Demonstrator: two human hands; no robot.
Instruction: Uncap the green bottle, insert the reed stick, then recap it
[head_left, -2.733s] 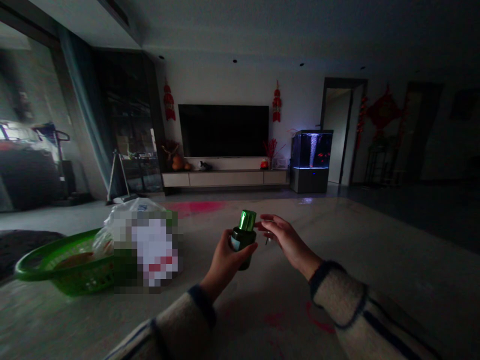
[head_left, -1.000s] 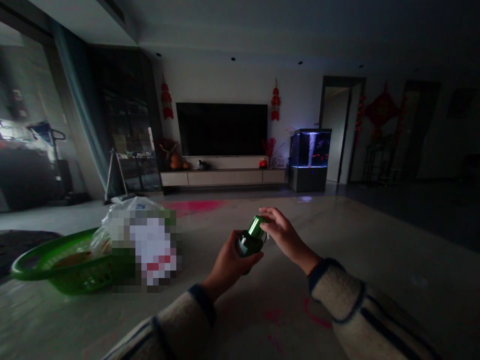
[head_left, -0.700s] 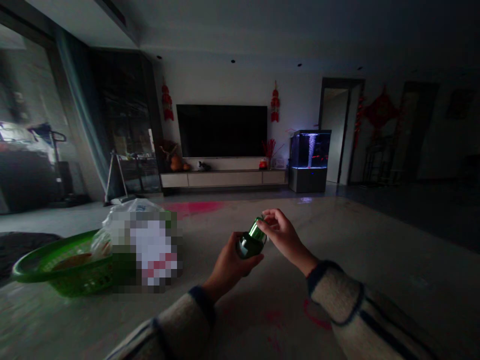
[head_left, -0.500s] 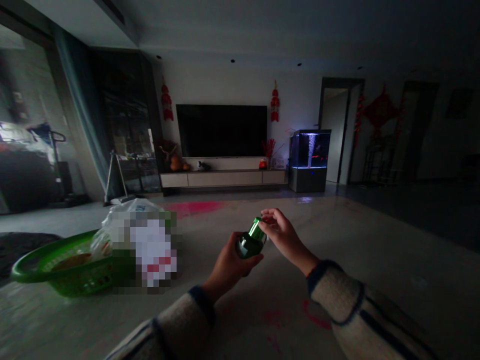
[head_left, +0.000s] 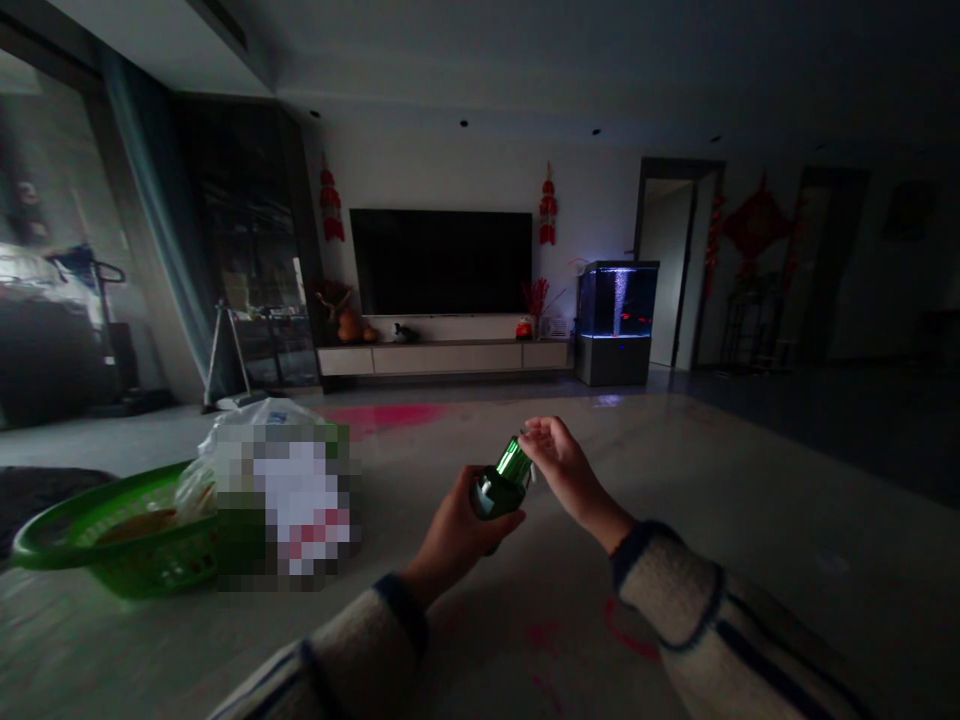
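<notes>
My left hand (head_left: 454,530) is wrapped around a small dark green bottle (head_left: 495,492), which tilts up and to the right over a pale table (head_left: 750,560). The bottle's shiny green cap (head_left: 513,458) points toward my right hand (head_left: 559,468). My right hand's fingers are curled around the top of that cap. Both arms wear cream sleeves with dark stripes.
A green plastic basket (head_left: 90,545) stands at the left of the table, with a plastic bag (head_left: 247,425) and a blurred-out package beside it. Across the dim room are a wall television (head_left: 441,262), a low cabinet (head_left: 442,357) and a lit fish tank (head_left: 616,320).
The bottle stood upright with my right hand open beside it. Now it is tilted right and my right hand's fingers have closed on its cap.
</notes>
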